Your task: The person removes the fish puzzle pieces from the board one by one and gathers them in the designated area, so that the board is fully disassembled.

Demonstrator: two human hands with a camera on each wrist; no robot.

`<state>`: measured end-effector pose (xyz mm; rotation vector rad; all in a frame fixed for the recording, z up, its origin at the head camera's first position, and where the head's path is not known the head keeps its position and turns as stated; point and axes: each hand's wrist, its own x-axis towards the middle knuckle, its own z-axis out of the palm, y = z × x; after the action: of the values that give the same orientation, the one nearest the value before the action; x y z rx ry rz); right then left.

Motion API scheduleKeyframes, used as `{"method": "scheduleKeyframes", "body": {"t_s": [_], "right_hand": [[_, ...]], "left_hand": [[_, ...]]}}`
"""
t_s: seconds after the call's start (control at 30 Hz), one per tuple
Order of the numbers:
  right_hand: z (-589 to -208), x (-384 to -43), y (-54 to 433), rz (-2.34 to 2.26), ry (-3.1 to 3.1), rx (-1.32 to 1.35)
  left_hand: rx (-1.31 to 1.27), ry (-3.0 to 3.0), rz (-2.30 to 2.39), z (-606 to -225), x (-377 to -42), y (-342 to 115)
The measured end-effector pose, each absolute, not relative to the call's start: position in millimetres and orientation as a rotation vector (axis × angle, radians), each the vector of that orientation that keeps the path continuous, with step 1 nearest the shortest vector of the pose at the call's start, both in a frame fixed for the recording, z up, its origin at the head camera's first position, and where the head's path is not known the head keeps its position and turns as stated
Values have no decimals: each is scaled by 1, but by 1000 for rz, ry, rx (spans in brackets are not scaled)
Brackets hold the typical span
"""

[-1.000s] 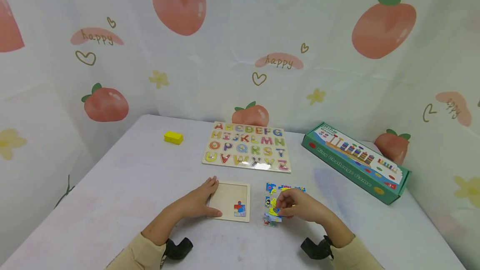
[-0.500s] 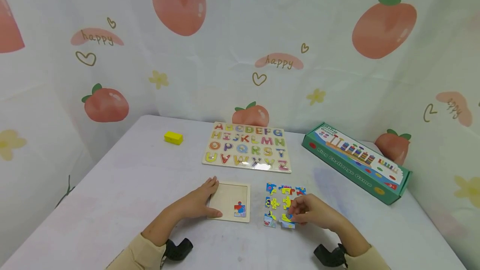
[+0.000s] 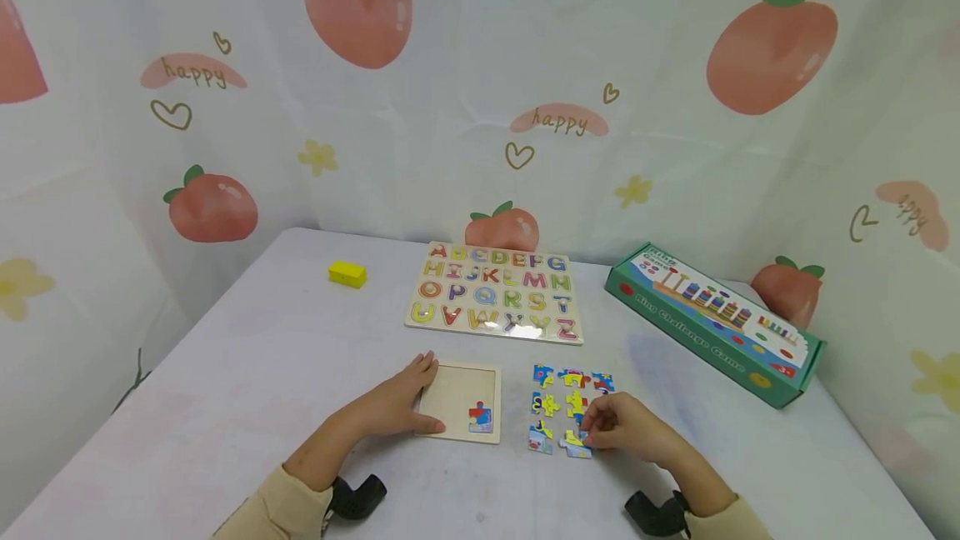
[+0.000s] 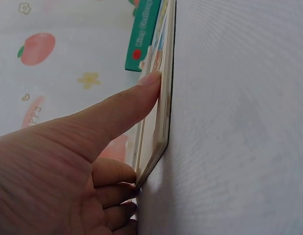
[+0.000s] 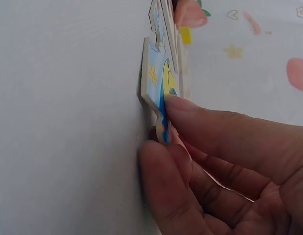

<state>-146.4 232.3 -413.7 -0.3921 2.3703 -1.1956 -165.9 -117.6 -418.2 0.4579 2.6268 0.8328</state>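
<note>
My left hand (image 3: 401, 400) rests along the left side of a shallow wooden puzzle tray (image 3: 457, 386). The thumb (image 4: 124, 104) presses on its near rim, and the other fingers lie against the left edge. Inside the tray, at the near right corner, lies one red and blue jigsaw piece (image 3: 481, 417). Beside the tray, my right hand (image 3: 626, 423) pinches a blue and yellow jigsaw piece (image 5: 154, 73) between thumb and fingers, its edge tilted close over the table. Several loose jigsaw pieces (image 3: 550, 404) lie in rough rows; the right hand hides part of them.
An alphabet board (image 3: 495, 294) with coloured letters lies behind the tray. A green Ring Challenge Game box (image 3: 712, 323) lies slanted at the back right, and a yellow block (image 3: 347, 274) at the back left. A printed cloth backdrop hangs behind the white table.
My right hand has moved right with the jigsaw piece, from the left column of pieces to the near middle of the group, then stays nearly still. My left hand has stayed on the tray.
</note>
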Motion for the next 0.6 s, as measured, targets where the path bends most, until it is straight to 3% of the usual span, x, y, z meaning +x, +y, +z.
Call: {"method": "scheduleKeyframes", "body": {"t_s": [0.6], "right_hand": [[-409,-143,231,-1220,2372,-357]], "left_hand": [[484,2628,832,-420,-169,-119]]}}
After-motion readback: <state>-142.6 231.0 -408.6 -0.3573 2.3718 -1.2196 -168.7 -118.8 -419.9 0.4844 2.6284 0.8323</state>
